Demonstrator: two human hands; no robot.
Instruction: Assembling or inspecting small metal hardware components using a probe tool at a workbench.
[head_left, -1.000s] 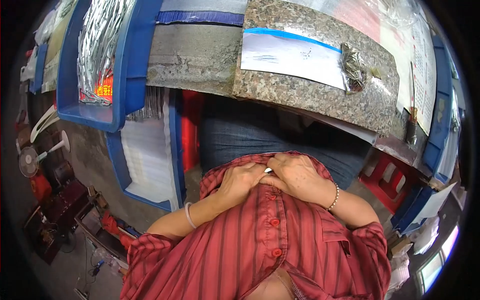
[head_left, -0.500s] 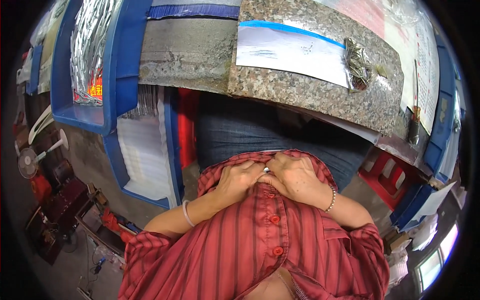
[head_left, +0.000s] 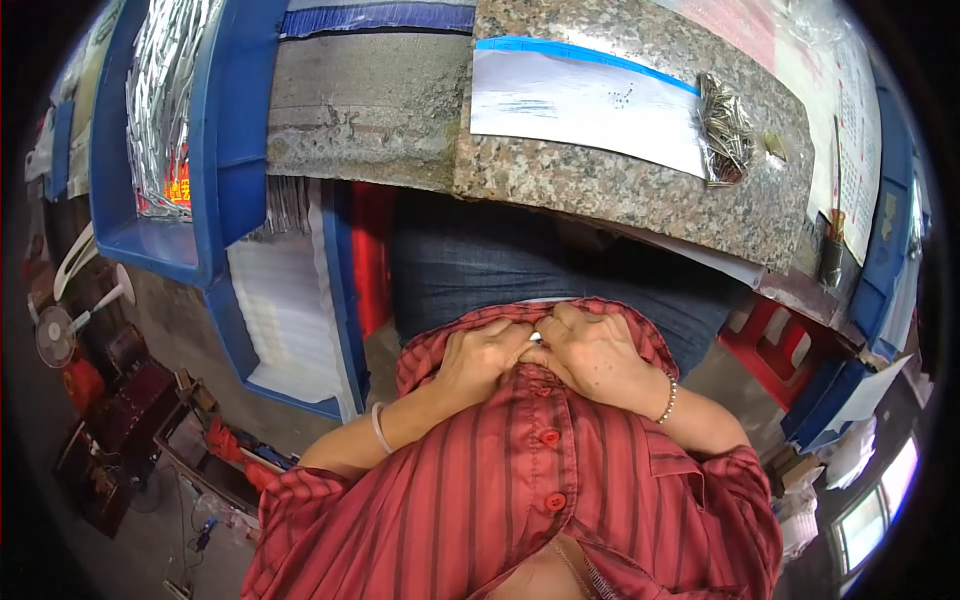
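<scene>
Both of my hands rest against the lower front of my red striped shirt. My left hand and my right hand meet at the shirt's button line, fingers curled, pinching something small and pale between them; what it is I cannot tell. A thin bangle circles my left wrist and a bead bracelet my right. Dark jeans show just beyond the hands, under the stone worktop.
A white sheet with a blue edge lies on the granite slab, with a heap of small metal pieces beside it. Blue crates with foil bags stand at the left, another crate below. A red stool is at the right.
My hands stay together at the shirt front, with only small finger shifts. The view has tilted slightly, so the worktop sits a little higher.
</scene>
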